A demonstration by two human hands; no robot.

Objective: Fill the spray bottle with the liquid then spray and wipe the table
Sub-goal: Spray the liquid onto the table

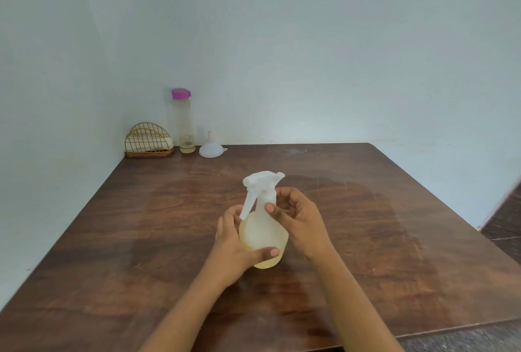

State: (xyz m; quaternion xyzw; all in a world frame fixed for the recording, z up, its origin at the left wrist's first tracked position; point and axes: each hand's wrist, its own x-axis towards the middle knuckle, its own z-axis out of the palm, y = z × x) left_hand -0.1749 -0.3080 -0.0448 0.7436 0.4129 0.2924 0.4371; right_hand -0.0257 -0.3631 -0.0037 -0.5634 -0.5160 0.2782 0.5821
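Spray bottle (263, 234) stands mid-bench, yellow liquid inside. My left hand (235, 241) clamps its body, right hand (296, 214) pinches the collar under the spray head (263, 182). I'd twist it snug, bottle upright.

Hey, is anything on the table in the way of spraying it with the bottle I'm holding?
Nothing visible is. The spray bottle is already in the left hand, with the right hand at its neck. The table around it is bare; the tall bottle, funnel and wire holder sit far back in the left corner.
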